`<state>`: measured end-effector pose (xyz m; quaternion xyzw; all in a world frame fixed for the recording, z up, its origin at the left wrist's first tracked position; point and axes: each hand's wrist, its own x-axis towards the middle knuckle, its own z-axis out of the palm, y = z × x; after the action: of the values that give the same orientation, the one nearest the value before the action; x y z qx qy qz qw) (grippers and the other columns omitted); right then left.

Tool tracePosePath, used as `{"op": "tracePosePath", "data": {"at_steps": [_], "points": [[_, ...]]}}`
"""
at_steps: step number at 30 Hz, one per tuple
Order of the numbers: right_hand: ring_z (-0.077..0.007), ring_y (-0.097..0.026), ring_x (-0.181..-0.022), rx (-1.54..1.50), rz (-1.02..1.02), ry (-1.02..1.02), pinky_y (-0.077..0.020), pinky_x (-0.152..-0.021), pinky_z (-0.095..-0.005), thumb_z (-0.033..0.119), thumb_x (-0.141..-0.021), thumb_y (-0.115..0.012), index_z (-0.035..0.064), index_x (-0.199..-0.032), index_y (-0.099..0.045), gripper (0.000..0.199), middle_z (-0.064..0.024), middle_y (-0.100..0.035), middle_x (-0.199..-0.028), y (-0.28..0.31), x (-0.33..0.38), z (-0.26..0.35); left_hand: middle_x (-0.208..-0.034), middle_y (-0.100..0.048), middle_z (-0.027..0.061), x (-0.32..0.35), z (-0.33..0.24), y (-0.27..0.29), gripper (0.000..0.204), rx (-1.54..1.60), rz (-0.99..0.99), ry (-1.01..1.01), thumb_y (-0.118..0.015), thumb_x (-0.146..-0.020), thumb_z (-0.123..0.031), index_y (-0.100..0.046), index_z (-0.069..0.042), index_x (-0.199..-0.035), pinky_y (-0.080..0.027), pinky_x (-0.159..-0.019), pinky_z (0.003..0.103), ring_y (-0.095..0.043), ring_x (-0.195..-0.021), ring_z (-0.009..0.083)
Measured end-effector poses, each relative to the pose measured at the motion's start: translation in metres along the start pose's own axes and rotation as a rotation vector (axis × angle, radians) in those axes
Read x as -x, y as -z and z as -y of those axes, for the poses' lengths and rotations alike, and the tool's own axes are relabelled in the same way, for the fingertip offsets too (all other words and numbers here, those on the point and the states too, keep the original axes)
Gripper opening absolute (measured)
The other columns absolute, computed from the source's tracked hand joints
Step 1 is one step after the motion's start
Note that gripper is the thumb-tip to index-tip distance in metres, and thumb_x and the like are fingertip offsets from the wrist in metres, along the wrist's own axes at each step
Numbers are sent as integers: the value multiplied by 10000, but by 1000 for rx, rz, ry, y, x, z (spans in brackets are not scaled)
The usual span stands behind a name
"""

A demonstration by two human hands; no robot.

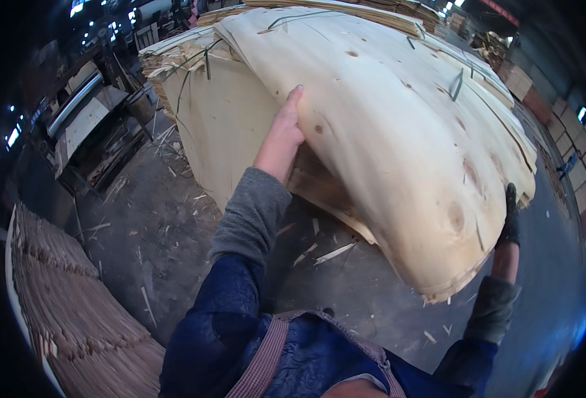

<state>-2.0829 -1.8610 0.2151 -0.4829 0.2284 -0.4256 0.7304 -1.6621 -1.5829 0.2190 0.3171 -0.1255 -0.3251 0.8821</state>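
A large pale wood veneer sheet point(379, 126) with several brown knots curves down toward me from a tall stack. My bare left hand point(286, 132) grips its left edge, the thumb on top and the fingers hidden underneath. At the right edge my right hand point(510, 219), in a dark glove, is closed around the veneer; most of its fingers are out of sight. The sheet's near edge bends downward and looks several layers thick. Beneath it, more veneer point(220, 119) hangs down on the left side of the stack.
Green straps point(457, 85) lie loose over the stack. At lower left stands another pile of brownish veneer point(81, 305). A machine with a metal roller point(74, 106) is at far left. Wood scraps point(335, 253) litter the grey floor. Stacked blocks point(575, 152) line the right side.
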Motion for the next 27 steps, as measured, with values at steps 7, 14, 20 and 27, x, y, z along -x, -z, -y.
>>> {"op": "tracePosePath", "data": {"at_steps": [7,14,20,27], "points": [[-217,-401,-1208,259,-500,326,-331,-1007,-359,491,-923,-363,39,-1356,-327,627,-92,-406,-1348,-84,168,-168,-1213,-527,144,10,-44,116,508,-118,69,98,-538,-872,-365,-457,-16,-1232,-433,-923,414,-518,-1087,275],[-263,-391,-1233,-349,-567,-196,-386,-974,-427,583,-784,-568,76,-1341,-348,785,-142,-398,-1341,-54,148,-47,-1194,-531,165,-8,-27,127,521,-83,26,30,-577,-853,-332,-450,12,-1223,-427,-925,413,-517,-1081,283],[-245,-415,-1215,93,-226,-150,-359,-996,-419,538,-824,-514,82,-1329,-375,694,-95,-453,-1304,6,16,-42,-1185,-528,179,-16,-21,140,528,-71,-12,-34,-604,-838,-297,-443,37,-1214,-439,-905,417,-527,-1060,292],[-273,-352,-1268,-115,-140,13,-269,-1065,-391,644,-874,-250,77,-1401,-249,774,-82,-338,-1407,-44,70,-92,-1196,-540,142,-16,-29,161,502,-40,34,53,-579,-850,-319,-462,-4,-1223,-412,-947,392,-519,-1090,256]]}}
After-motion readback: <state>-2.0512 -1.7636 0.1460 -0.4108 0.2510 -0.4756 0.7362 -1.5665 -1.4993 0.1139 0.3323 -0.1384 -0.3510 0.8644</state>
